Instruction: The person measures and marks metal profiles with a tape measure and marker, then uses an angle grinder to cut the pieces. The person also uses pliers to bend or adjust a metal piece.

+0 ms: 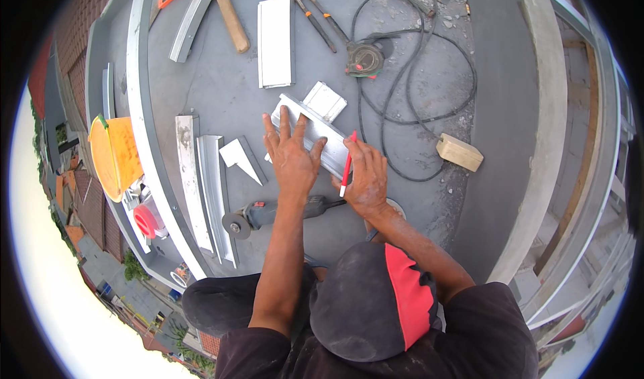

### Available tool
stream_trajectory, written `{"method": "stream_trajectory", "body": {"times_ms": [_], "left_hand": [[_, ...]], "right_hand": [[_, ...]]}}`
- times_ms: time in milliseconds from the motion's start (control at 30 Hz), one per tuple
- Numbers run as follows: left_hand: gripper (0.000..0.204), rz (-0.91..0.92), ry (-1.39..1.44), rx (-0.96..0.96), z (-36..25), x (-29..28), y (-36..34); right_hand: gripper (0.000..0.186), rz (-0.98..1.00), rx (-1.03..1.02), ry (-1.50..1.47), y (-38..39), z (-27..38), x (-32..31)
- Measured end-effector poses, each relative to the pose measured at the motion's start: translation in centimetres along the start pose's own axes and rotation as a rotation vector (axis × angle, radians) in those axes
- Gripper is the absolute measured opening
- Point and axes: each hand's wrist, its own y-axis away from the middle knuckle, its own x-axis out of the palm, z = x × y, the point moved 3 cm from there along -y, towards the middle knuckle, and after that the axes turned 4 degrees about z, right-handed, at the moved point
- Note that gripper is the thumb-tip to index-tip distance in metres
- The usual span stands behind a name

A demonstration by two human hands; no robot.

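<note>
My left hand has its fingers spread flat over a short silver metal channel, thumb resting on its top. In my right hand is a slim red pencil with a white end, held upright beside the channel's right end. A small white metal offcut touches the channel's far side. Left of my left hand lies a pointed white piece. An angle grinder with its disc to the left lies behind my left wrist, partly covered by my forearm.
Far off lie pincers, a tape measure, a wooden-handled hammer and a white panel. A looped black cable and beige block are right. Long metal strips lie left; an orange bucket stands past the ledge.
</note>
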Motion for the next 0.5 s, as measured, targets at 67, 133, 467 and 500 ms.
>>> {"method": "stream_trajectory", "body": {"times_ms": [67, 133, 467, 500], "left_hand": [[0.068, 0.016, 0.010, -0.012, 0.1, 0.2, -0.1], [0.068, 0.014, 0.003, -0.013, 0.0, 0.2, -0.2], [0.070, 0.038, -0.049, -0.060, -0.2, 0.0, 0.0], [0.070, 0.041, -0.049, -0.058, -0.1, 0.1, -0.1]], "right_hand": [[0.094, 0.000, 0.003, -0.007, 0.1, -0.2, 0.1], [0.096, 0.008, 0.007, -0.002, 0.0, -0.2, 0.1], [0.059, 0.020, -0.125, -0.210, -5.2, -0.8, -3.3], [0.054, 0.089, -0.090, -0.298, -6.9, -1.1, -3.1]]}}
